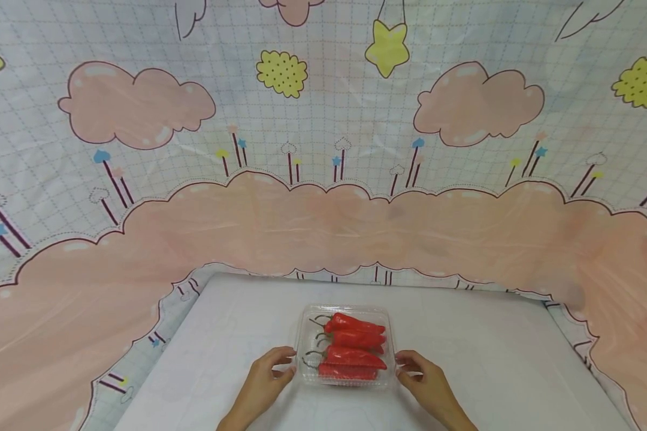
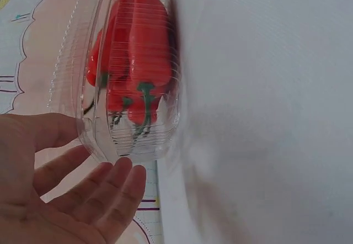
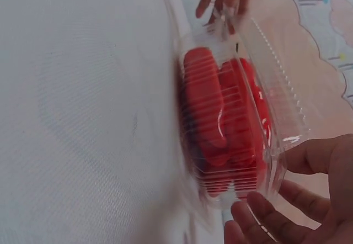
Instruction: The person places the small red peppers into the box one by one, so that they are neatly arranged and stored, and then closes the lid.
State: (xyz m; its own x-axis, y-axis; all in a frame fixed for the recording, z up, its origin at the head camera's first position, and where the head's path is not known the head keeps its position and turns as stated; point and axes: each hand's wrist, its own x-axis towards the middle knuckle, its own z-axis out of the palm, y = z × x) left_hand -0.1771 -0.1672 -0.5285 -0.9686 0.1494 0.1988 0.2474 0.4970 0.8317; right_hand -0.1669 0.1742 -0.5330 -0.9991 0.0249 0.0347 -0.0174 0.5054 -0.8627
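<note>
A clear plastic box (image 1: 309, 372) stands on the white tabletop, with several red chili peppers (image 1: 354, 355) inside. Their green stems point to the left. At the box's left side, my left hand (image 1: 267, 376) holds its edge, the thumb and fingertips at the rim and side wall. My right hand (image 1: 425, 381) holds the opposite edge in much the same way. Close up in the left wrist view, the stem ends of the peppers (image 2: 148, 51) show through the ribbed wall. The right wrist view gives the rounded tips of the peppers (image 3: 204, 106), somewhat blurred.
The white tabletop (image 1: 496, 353) stretches out around the box on both sides. Behind and beside it hangs a curtain (image 1: 323, 233) printed with pink clouds, stars and a grid.
</note>
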